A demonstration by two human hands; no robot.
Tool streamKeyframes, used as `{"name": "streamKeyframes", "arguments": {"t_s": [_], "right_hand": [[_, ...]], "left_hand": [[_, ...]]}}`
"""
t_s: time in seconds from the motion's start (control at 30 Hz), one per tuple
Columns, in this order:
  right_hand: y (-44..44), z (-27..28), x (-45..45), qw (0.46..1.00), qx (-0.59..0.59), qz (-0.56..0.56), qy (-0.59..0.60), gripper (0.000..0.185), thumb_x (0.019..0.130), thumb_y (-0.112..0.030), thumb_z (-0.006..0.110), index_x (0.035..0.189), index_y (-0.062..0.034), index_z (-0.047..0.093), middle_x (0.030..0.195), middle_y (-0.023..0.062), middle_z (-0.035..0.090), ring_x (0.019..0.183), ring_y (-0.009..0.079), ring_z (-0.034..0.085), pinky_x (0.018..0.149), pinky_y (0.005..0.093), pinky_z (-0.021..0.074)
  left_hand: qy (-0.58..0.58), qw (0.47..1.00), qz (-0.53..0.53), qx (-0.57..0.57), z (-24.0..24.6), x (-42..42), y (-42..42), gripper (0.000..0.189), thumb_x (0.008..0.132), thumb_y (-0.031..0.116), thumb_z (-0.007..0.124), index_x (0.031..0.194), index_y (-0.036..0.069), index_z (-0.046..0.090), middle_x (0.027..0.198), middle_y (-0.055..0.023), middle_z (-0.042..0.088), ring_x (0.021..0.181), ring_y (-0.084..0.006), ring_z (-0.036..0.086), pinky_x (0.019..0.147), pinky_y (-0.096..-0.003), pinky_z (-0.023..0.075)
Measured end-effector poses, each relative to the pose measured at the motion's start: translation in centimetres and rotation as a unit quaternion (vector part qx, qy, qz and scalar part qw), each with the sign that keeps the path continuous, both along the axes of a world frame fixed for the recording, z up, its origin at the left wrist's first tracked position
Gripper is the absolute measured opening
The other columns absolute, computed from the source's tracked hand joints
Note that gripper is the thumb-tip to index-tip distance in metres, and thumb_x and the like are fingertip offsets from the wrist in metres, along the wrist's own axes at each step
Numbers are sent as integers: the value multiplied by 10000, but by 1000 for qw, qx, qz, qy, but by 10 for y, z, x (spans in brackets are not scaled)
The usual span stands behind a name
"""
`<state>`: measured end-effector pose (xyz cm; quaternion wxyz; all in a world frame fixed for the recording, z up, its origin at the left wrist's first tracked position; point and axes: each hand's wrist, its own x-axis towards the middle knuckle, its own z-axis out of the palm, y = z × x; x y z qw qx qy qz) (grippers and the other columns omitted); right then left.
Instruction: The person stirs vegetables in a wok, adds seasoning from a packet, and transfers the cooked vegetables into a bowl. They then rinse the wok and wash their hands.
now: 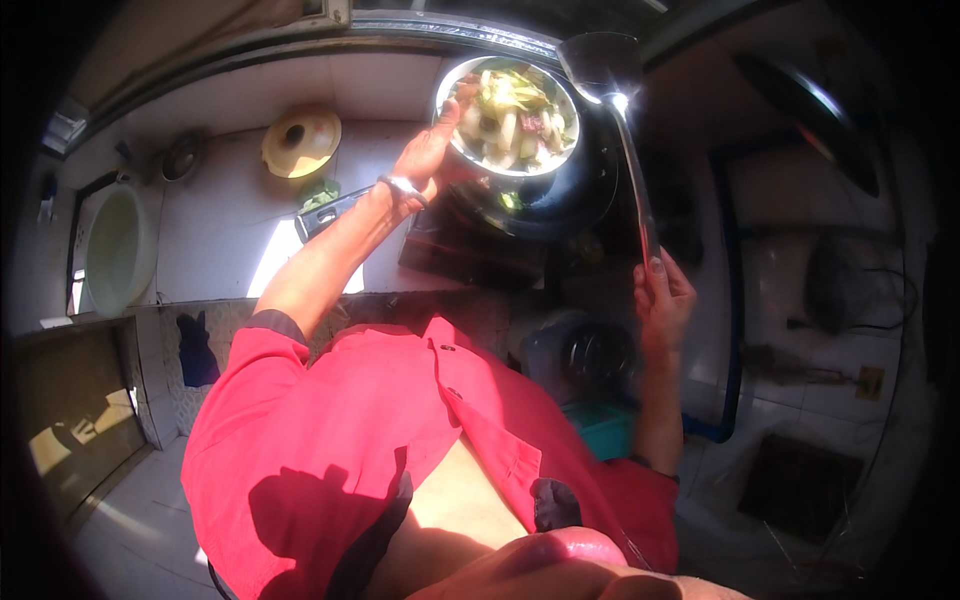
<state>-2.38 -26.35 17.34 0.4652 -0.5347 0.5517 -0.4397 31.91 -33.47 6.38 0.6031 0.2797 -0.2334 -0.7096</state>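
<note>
My left hand (427,154) grips the left side of a white bowl (501,172), thumb over its rim. Cooked pale-green vegetables with pieces of reddish meat (517,112) fill the bowl. Beneath it lies a dark wok (577,199), partly hidden by the bowl, with a few green scraps (511,201) inside. A black handle (326,215) passes under my left forearm. In my right hand (666,292) is the long handle of a metal wok spatula (634,165). Its blade is raised, just right of the bowl.
On the white tiled counter (217,210) are a yellow dish (301,142), a small metal bowl (180,157) and green leaves (319,193). A pale basin (120,251) is far left. A window frame (457,28) runs behind the wok. At right are a blue pipe (731,360) and a teal container (600,429).
</note>
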Motion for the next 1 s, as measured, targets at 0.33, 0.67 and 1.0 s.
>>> {"name": "streamKeyframes", "arguments": {"t_s": [0.33,0.67,1.0], "right_hand": [[-121,85,-42,881,83,92,456,247,926,-186,625,1043,12,717,643,-4,584,501,42,467,428,215,314],[-232,83,92,699,-244,295,603,280,850,-186,692,1066,-10,726,846,142,718,792,256,696,761,349,537],[-303,147,35,660,147,264,688,125,832,-155,665,880,-67,740,643,61,638,451,85,511,400,247,371]], "left_hand": [[-65,987,138,-42,26,84,46,701,981,554,447,1461,49,366,1389,-140,527,1198,-278,599,952,-444,569],[-76,968,240,14,29,132,110,670,984,549,451,1444,66,389,1358,-129,556,1156,-258,629,875,-385,609],[-87,964,248,37,20,138,121,679,993,562,417,1456,67,371,1376,-127,543,1183,-242,613,908,-395,597]]}}
